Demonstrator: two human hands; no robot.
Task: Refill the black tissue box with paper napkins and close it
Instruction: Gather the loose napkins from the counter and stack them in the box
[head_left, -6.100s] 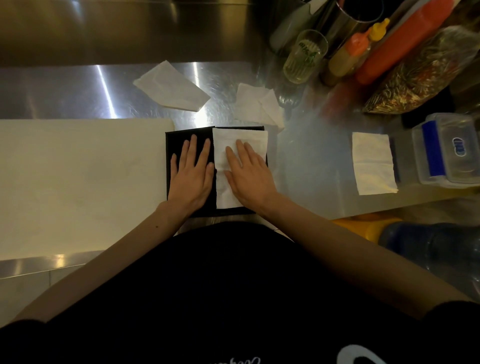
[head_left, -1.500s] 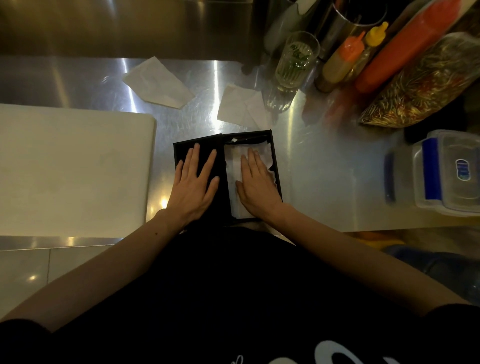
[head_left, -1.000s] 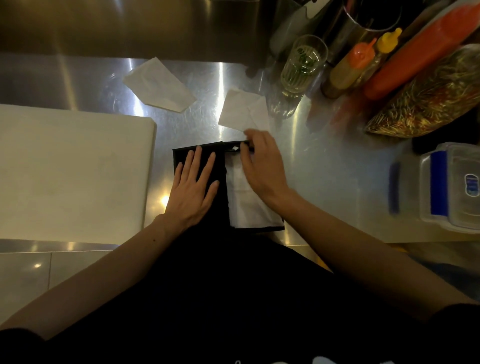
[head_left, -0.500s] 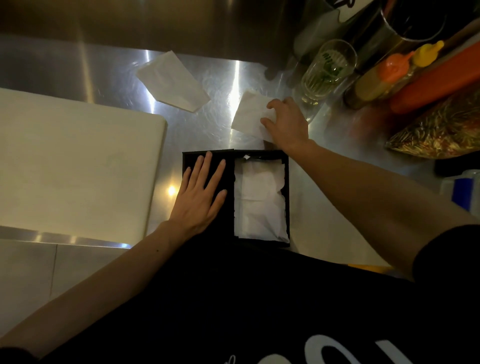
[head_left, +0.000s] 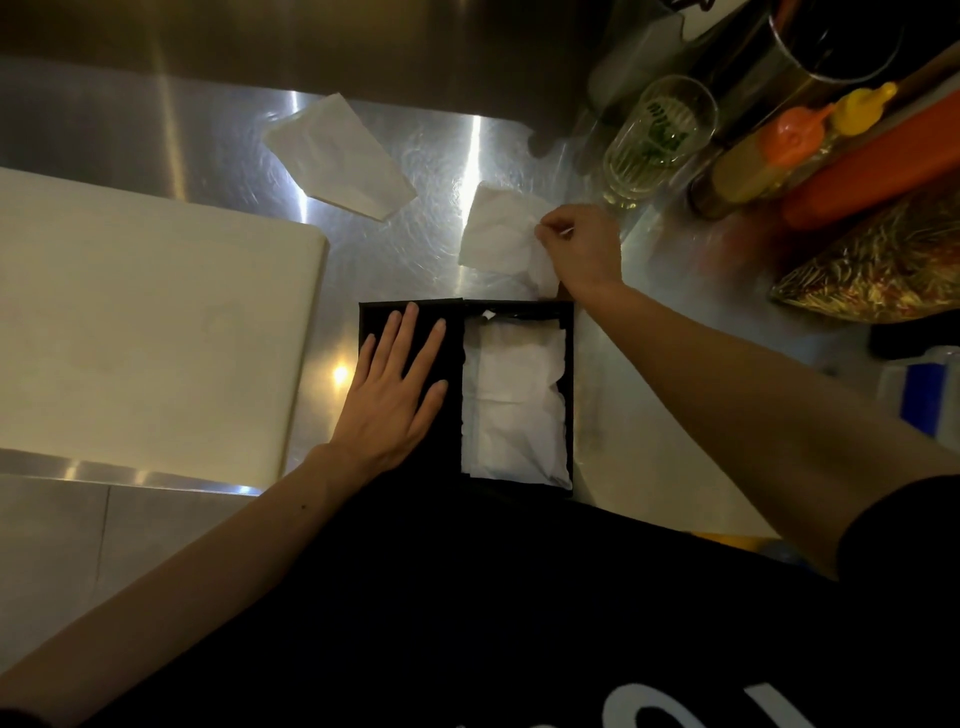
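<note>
The black tissue box (head_left: 569, 395) lies open at the counter's near edge, with white napkins (head_left: 514, 400) filling its right half. My left hand (head_left: 397, 389) rests flat, fingers spread, on the black lid half (head_left: 374, 319) to the left. Just beyond the box, my right hand (head_left: 579, 249) pinches the right edge of a loose white napkin (head_left: 493, 234) that lies on the steel. Another napkin (head_left: 337, 156) lies farther back to the left.
A white cutting board (head_left: 145, 327) covers the counter's left side. At the back right stand a drinking glass (head_left: 657, 137), squeeze bottles (head_left: 763, 161), an orange bottle (head_left: 872, 166) and a shiny snack bag (head_left: 883, 265). A plastic container (head_left: 919, 395) sits at the right edge.
My right hand left the napkins in the box, reached past the far edge and closed its fingers on the loose napkin there. My left hand stayed on the lid.
</note>
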